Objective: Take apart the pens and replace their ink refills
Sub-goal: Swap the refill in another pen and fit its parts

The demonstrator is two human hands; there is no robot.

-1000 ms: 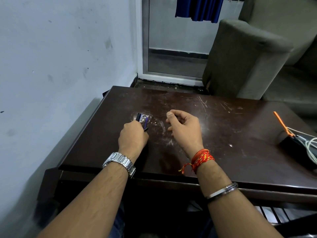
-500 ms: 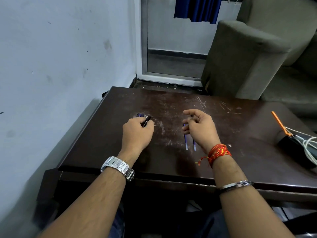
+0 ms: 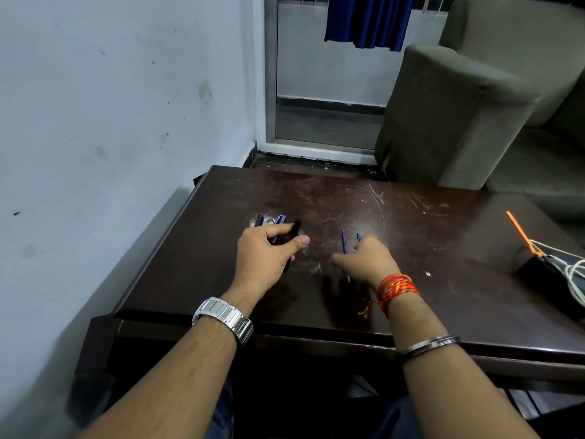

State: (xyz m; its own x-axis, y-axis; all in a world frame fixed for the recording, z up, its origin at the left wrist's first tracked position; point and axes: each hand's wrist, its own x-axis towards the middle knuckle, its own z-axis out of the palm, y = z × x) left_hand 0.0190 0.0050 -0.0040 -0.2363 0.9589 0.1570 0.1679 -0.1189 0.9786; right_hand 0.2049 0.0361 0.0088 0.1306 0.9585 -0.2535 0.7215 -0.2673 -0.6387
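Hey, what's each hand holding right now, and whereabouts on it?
The left hand grips a black pen around its middle. The right hand rests over thin blue refills on the table; a grip cannot be told.

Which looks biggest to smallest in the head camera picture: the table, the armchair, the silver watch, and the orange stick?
1. Table, the largest by far.
2. Armchair, which sits farther back, so its true size is unsure.
3. Silver watch, close to the camera.
4. Orange stick, thin; it looks about as long as the watch, so that order is unsure.

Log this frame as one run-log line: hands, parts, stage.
left hand: gripping black pen | right hand: over blue refills, grasp unclear | table: pen parts beyond left hand | stage: refill swap underway
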